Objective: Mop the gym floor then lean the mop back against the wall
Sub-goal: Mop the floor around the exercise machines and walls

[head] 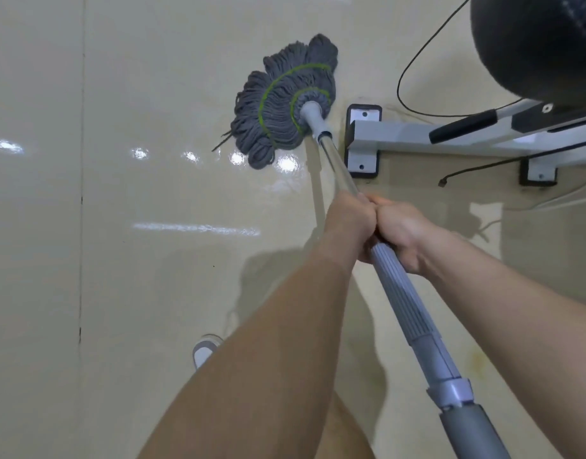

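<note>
A grey string mop head [283, 104] with green stitching lies spread flat on the glossy cream tile floor [119, 260], upper middle of the view. Its metal and grey ribbed handle [404, 293] runs down to the lower right corner. My left hand [349, 218] is wrapped around the handle just above the ribbed grip. My right hand [402, 231] grips it right beside, and the two hands touch. The mop head sits just left of a machine's foot.
A white gym machine frame [417, 137] with black-padded feet [362, 140] stands at the right. A dark round pad [536, 44] hangs over the top right corner. Black cables [414, 64] trail on the floor behind it. My shoe [203, 351] shows lower centre.
</note>
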A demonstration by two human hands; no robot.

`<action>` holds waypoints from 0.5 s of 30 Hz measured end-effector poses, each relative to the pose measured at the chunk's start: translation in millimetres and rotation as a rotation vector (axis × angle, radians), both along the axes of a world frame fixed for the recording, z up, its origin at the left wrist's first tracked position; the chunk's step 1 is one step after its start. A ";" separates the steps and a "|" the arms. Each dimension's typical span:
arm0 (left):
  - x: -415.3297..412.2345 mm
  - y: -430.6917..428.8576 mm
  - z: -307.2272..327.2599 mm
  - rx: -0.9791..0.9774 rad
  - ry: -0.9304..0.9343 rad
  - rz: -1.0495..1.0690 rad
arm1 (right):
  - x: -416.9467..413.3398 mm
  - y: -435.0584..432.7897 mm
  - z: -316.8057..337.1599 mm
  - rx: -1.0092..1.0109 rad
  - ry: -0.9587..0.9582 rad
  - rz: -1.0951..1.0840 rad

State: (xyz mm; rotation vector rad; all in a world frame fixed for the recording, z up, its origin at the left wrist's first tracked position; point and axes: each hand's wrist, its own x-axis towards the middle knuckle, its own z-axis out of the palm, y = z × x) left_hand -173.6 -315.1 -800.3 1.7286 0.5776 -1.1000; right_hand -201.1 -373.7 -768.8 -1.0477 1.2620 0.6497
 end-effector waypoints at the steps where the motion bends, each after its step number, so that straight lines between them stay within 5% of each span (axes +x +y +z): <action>1: -2.9 -2.9 -2.3 0.021 0.015 0.000 | -8.5 1.8 0.8 0.013 0.022 -0.009; 6: -52.6 -1.4 1.7 0.112 0.133 -0.288 | -80.0 14.0 5.4 -0.025 0.099 0.128; 8: -75.0 9.7 -6.1 0.183 0.196 -0.228 | -109.4 30.9 11.1 0.017 0.144 0.145; 15: -115.9 110.5 -22.2 0.359 0.185 -0.551 | -169.3 136.7 39.6 0.225 0.224 0.198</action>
